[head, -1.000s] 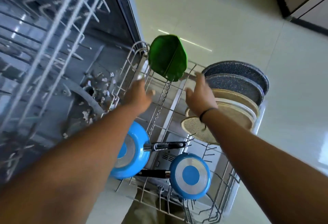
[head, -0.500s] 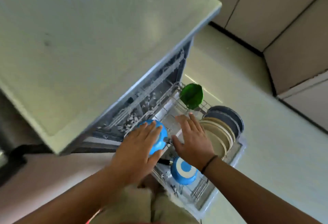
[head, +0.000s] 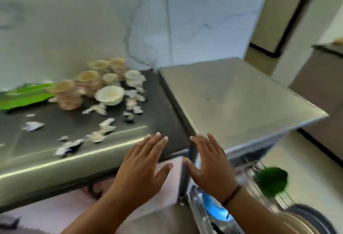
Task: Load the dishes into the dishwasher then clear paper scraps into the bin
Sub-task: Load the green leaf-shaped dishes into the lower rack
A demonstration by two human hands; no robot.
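The near right strip of the dark counter (head: 163, 122) lies bare. Paper scraps (head: 104, 131) litter its left and middle, and stacked cups (head: 87, 81) with a white bowl (head: 109, 95) crowd the far side. The dishwasher top (head: 232, 100) lies bare on the right.
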